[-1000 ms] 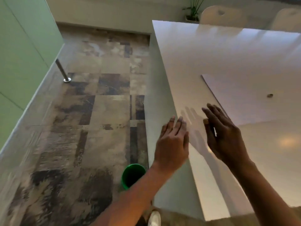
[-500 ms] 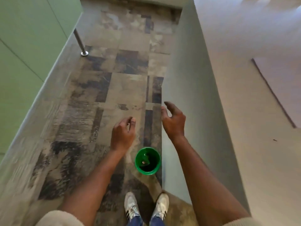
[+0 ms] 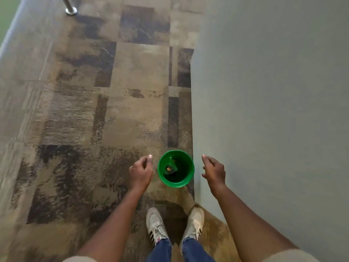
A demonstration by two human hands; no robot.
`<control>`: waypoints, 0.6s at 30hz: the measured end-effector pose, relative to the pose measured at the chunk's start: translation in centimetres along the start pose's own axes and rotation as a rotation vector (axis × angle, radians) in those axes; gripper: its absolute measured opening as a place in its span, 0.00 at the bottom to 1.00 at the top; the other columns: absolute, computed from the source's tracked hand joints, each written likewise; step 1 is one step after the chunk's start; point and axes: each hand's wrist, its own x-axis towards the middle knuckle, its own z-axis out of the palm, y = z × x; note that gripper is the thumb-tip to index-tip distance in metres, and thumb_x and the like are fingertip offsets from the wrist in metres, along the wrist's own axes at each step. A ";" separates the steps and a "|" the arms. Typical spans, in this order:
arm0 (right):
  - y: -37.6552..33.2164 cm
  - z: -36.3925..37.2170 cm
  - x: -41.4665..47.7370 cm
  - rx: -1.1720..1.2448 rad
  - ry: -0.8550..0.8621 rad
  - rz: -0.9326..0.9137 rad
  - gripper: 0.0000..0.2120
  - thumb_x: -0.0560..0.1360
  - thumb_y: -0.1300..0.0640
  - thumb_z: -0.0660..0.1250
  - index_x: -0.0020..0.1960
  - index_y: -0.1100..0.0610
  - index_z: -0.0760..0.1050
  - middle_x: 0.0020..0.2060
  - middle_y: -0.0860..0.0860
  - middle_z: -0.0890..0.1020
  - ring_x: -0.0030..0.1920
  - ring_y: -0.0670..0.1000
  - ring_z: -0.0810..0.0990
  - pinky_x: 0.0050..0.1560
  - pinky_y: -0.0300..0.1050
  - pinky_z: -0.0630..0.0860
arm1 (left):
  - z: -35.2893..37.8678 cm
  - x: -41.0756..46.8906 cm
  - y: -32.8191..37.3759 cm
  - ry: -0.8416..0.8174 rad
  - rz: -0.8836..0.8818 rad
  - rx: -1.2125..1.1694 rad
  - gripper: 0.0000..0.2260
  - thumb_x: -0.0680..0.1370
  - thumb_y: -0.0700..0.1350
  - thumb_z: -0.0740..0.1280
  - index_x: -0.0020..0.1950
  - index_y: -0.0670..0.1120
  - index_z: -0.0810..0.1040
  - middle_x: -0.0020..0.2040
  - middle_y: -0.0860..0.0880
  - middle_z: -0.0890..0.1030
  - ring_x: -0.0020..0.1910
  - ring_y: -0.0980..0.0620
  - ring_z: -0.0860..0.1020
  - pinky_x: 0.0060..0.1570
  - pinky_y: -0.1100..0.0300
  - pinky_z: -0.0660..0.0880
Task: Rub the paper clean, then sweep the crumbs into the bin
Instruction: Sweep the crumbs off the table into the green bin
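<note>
Green bin [image 3: 188, 174]: a round plastic tub standing upright on the floor, its mouth facing up at the camera.
Bin's place: just beside the grey side of the table [image 3: 264, 110], a short way in front of the person's shoes.
Bin's look: bright green at the rim, darker and shaded down the inner wall; the rim looks whole and even.
Inside the bin: a small dark scrap [image 3: 170, 168] with a yellowish speck on it lies toward the left of the bottom. It is too small to tell what it is, and finer bits cannot be made out.
Hands: apart, one on each side of the bin, neither touching it.
Left hand [image 3: 140, 172]: it hangs left of the rim with its back to the camera. The fingers are curled under and the thumb tip points up near the forefinger; I cannot tell whether anything is held inside it.
Right hand [image 3: 214, 170]: it hangs right of the rim, in front of the table's grey side, with its fingers loosely bent and spread, holding nothing.
Floor [image 3: 113, 120]: patchwork tiles in tan, brown and near-black.
Shoes [image 3: 155, 224]: pale trainers below blue jeans, toes pointing toward the bin.
Metal post [image 3: 70, 7]: its round foot stands on the floor at the far left, well apart from the bin.
</note>
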 end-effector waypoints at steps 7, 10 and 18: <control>10.3 4.5 7.2 0.038 0.006 0.098 0.07 0.78 0.44 0.68 0.42 0.40 0.81 0.41 0.36 0.80 0.50 0.51 0.81 0.56 0.62 0.81 | 7.6 3.3 -8.3 -0.069 -0.072 0.042 0.14 0.83 0.52 0.63 0.49 0.45 0.85 0.44 0.47 0.84 0.45 0.47 0.79 0.43 0.57 0.68; 13.7 6.5 10.0 0.042 0.014 0.122 0.09 0.77 0.40 0.67 0.48 0.43 0.83 0.40 0.36 0.79 0.53 0.53 0.80 0.60 0.63 0.78 | 10.5 4.5 -11.4 -0.058 -0.112 0.022 0.14 0.83 0.52 0.63 0.49 0.46 0.84 0.45 0.46 0.85 0.46 0.47 0.79 0.44 0.57 0.67; 21.8 11.4 17.0 -0.021 0.072 0.183 0.23 0.78 0.40 0.65 0.63 0.55 0.80 0.59 0.53 0.83 0.59 0.56 0.79 0.64 0.56 0.76 | 17.6 9.3 -18.1 -0.129 -0.307 -0.058 0.21 0.86 0.55 0.54 0.79 0.52 0.66 0.77 0.45 0.68 0.76 0.41 0.65 0.73 0.45 0.63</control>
